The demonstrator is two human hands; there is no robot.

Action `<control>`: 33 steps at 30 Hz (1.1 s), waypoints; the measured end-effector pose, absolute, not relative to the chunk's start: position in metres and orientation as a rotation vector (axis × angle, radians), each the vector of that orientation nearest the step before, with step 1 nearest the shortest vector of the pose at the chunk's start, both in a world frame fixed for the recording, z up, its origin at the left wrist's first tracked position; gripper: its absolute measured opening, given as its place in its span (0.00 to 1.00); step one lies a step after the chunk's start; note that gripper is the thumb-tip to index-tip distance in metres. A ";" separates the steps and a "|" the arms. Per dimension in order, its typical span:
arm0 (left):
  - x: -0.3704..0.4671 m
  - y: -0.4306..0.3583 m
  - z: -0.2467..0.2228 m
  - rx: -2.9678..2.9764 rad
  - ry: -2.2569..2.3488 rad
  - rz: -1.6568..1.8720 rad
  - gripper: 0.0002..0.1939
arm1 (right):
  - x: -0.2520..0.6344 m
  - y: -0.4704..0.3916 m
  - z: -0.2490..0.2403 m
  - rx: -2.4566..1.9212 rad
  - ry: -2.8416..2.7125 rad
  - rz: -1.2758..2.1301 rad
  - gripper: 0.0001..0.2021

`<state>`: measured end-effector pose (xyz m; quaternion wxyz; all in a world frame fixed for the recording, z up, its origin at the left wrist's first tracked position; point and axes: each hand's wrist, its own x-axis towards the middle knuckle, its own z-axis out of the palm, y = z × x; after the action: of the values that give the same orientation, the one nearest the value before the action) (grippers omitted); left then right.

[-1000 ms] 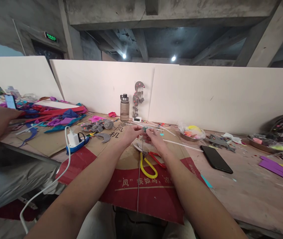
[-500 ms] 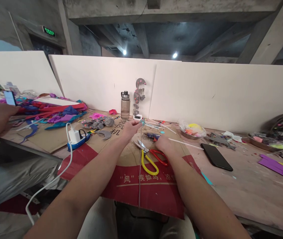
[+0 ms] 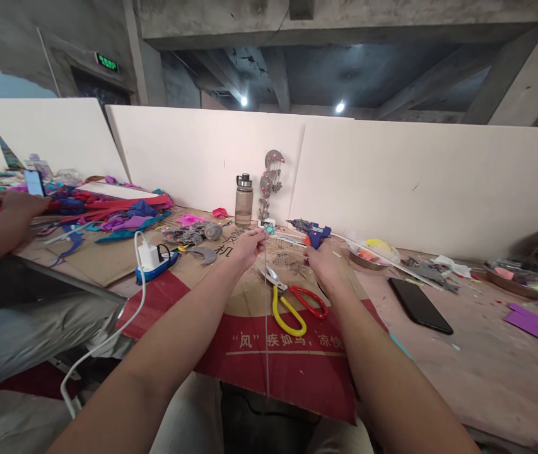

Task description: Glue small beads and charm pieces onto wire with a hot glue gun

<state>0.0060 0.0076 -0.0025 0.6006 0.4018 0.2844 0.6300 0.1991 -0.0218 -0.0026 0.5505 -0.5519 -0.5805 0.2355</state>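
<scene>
Up off the cardboard (image 3: pixel 297 391) comes the blue glue gun (image 3: pixel 316 234), which half a second ago lay beside the shears (image 3: pixel 280 287); the right hand (image 3: pixel 324 261) wraps its grip and has lifted it, nozzle pointing left. That leaves both hands occupied: the left hand (image 3: pixel 250 247) pinches a small teal piece (image 3: pixel 269 231) at its fingertips, about where it was, with a thin grey cord (image 3: pixel 266 315) hanging below. Nozzle and piece are near each other yet apart. From the gun's rear runs a long pale stick (image 3: pixel 415 275) (a glue stick, I judge), sloping down past the black phone (image 3: pixel 420 305).

Open shears with one yellow and one red handle rest on the cardboard, which overhangs the table (image 3: pixel 496 384) edge. Farther back, a lidded bottle (image 3: pixel 244 205) stands beside a grey hanging ornament (image 3: pixel 274 156) against white boards (image 3: pixel 183 157). At left, another person's hand (image 3: pixel 25 205) is near a lit phone (image 3: pixel 35 183) and bright scraps. Bare concrete beams (image 3: pixel 344 28) and two lamps (image 3: pixel 244 101) fill the room beyond.
</scene>
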 end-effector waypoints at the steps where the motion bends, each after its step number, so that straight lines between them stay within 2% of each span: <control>1: 0.005 0.008 -0.002 0.924 0.664 1.464 0.13 | 0.194 -0.024 0.001 -1.321 -1.325 0.566 0.16; 4: 0.003 0.010 -0.003 0.918 0.677 1.481 0.14 | 0.181 -0.035 0.012 -1.308 -1.327 0.614 0.19; 9: -0.001 0.016 -0.006 0.933 0.700 1.498 0.16 | 0.174 -0.051 0.021 -1.316 -1.567 0.504 0.15; 16: -0.004 0.019 -0.007 0.953 0.703 1.507 0.19 | 0.175 -0.037 0.002 -1.197 -1.729 0.271 0.23; 23: -0.002 0.018 -0.007 1.015 0.710 1.502 0.18 | 0.172 -0.044 0.005 -1.278 -1.823 0.192 0.18; 33: -0.003 0.021 -0.009 1.083 0.726 1.533 0.18 | 0.168 -0.061 0.019 -1.459 -1.854 0.097 0.21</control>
<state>-0.0026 0.0207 -0.0093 0.5350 0.4548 0.3046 0.6436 0.1681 -0.0608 0.0187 0.3802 -0.5713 -0.7263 0.0381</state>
